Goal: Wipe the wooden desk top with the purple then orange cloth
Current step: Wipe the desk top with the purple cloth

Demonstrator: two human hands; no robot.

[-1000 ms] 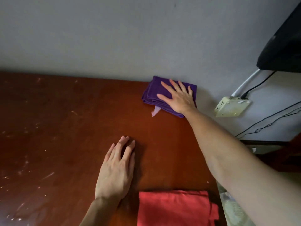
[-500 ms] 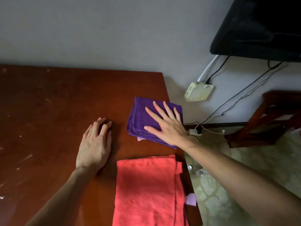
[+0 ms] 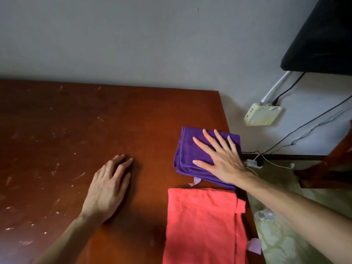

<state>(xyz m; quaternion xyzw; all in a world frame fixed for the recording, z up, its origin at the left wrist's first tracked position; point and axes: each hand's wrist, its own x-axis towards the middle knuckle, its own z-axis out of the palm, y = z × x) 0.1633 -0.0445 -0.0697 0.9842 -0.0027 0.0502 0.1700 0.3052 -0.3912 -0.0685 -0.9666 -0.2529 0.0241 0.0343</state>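
Note:
A folded purple cloth [image 3: 185,151] lies near the right edge of the reddish wooden desk top [image 3: 114,121]. My right hand [image 3: 219,157] presses flat on it with fingers spread and straight. A folded orange cloth [image 3: 202,225] lies just in front of the purple one, at the desk's near right corner. My left hand [image 3: 108,185] rests palm down on the bare wood, to the left of both cloths, fingers straight and together.
The desk top shows pale specks and scratches on its left half. Its right edge drops to a patterned floor. A cream power strip [image 3: 262,114] with cables hangs on the wall. A black screen [image 3: 323,39] is at top right, dark wooden furniture [image 3: 333,164] at right.
My right hand slid the purple cloth from the far edge by the wall toward me along the desk's right side. The left hand stayed flat on the wood. The view shifted.

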